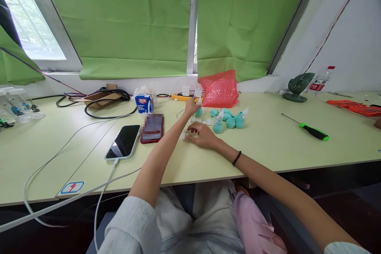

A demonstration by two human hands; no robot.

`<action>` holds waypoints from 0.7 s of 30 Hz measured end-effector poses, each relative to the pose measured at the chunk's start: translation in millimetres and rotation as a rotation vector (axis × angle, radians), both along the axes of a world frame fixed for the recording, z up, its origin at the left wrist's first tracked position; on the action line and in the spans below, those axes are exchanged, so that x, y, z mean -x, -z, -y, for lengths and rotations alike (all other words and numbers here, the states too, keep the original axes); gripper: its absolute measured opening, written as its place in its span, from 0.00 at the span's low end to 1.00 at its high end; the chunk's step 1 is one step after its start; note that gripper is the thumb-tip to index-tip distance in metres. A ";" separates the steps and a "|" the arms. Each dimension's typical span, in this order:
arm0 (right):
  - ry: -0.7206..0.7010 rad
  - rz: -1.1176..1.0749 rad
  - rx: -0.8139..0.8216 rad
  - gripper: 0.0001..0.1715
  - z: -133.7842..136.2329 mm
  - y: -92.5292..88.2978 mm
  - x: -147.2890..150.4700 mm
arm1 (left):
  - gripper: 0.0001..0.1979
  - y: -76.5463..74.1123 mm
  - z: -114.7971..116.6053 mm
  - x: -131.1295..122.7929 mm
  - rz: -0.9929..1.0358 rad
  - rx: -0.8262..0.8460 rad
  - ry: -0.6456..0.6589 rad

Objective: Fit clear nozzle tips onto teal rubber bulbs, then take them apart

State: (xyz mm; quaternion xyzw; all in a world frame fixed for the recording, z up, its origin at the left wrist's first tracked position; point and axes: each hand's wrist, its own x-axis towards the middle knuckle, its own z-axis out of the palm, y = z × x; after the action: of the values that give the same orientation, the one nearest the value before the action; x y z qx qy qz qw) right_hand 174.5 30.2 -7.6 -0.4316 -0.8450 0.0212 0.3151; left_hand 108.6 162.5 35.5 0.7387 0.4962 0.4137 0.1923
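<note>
While the pale green counter (pixel 268 147) fills most of the view, everything that matters sits at its middle, right in front of the red bubble-wrap bag (pixel 219 87) under the green blinds (pixel 119 20). Off to the left are a light phone (pixel 123 141) on a white cable and a red phone (pixel 152 128), with a milk carton (pixel 144 103) behind them. A screwdriver (pixel 314 131) lies well apart to the right, its long axis running roughly left to right.

The left hand (pixel 192 107) is stretched farthest out, fingers pinched shut on a teal bulb (pixel 199 111) that it holds upright near the yellow power strip (pixel 178 97). I can't tell whether the bulb's base is touching the counter.

The right hand (pixel 204 135) rests palm down, closer to the body, fingers loosely curled over some white bits (pixel 183 135). No way to see if it actually has one of them pinched.

The spare bulbs (pixel 230 120) stand in a little cluster to the right of both hands and a touch beyond the right one, all upright with white nozzles pointing up. The right hand is the nearer of the two to the cluster, near but not touching.
</note>
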 end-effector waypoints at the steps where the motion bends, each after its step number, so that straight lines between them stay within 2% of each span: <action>1: 0.010 -0.002 -0.008 0.12 0.4 0.4 0.2 | 0.26 -2.5 2.5 3.2 0.012 -0.008 -0.001; 6: 0.091 0.017 -0.024 0.17 -1.4 5.0 -0.4 | 0.19 -16.5 17.4 21.7 0.119 -0.025 -0.003; 9: 0.120 0.038 -0.032 0.22 -4.9 7.5 -1.5 | 0.16 -18.1 33.0 32.5 0.115 -0.027 -0.007; 12: 0.169 0.040 -0.031 0.24 -9.0 9.4 -3.0 | 0.15 -10.6 53.6 43.2 -0.106 -0.095 -0.012; 16: 0.202 0.036 -0.006 0.25 -13.4 11.7 -4.8 | 0.17 7.2 77.6 58.0 -0.420 -0.188 0.018; 21: 0.160 0.093 0.012 0.27 -15.1 13.9 -4.4 | 0.18 25.4 95.9 71.2 -0.636 -0.174 0.048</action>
State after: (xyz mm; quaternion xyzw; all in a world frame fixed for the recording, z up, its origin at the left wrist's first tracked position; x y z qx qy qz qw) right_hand 178.9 45.4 -21.5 -0.5001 -0.8214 -0.0192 0.2736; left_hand 37.4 66.6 10.1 0.8559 0.4767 0.1985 -0.0263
